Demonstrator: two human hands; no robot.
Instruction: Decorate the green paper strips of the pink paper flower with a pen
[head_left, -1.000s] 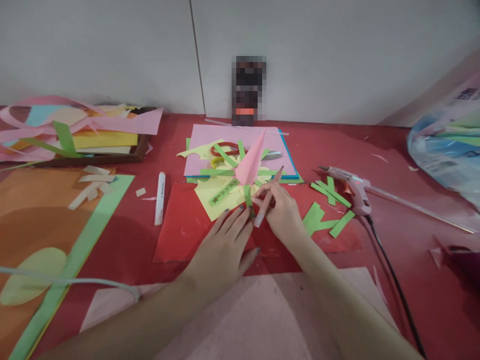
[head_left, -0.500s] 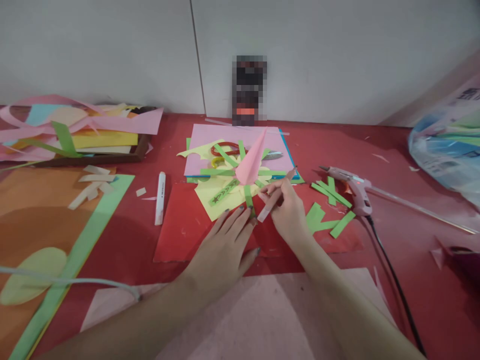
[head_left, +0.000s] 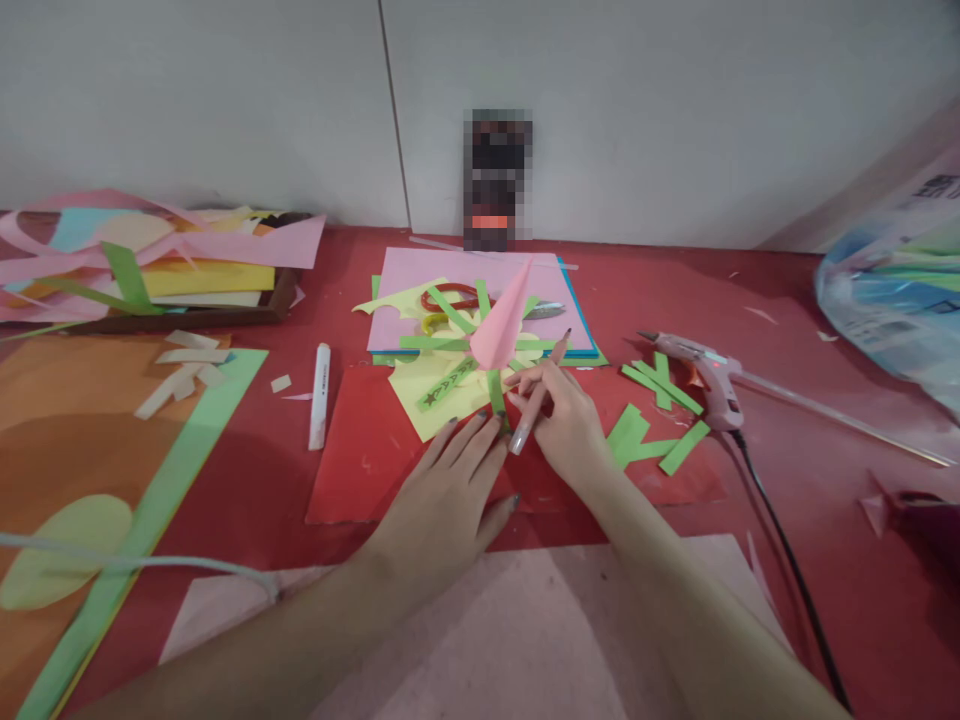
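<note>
My left hand (head_left: 439, 500) lies flat on the red board (head_left: 360, 440), fingers stretched out. Its fingertips touch the near end of a green paper strip (head_left: 496, 392). Just to the right, my right hand (head_left: 566, 420) grips a slim pen (head_left: 529, 415), slanted, its pale see-through end pointing down beside the strip. A pink paper cone (head_left: 501, 335) rises from a yellow paper piece (head_left: 409, 395), with green strips fanning out around its base. One strip (head_left: 448, 387) at the left bears a drawn star and arrow marks.
A hot glue gun (head_left: 705, 375) with a cord and loose green strips (head_left: 652, 435) lie right. Scissors (head_left: 547, 311) rest on pink sheets (head_left: 401, 270) behind the cone. A white marker (head_left: 319, 395) and a tray of paper scraps (head_left: 277, 300) are left.
My right hand has shifted slightly left and tilted the pen more upright, its lower end now a little lower. The left hand has stayed in place.
</note>
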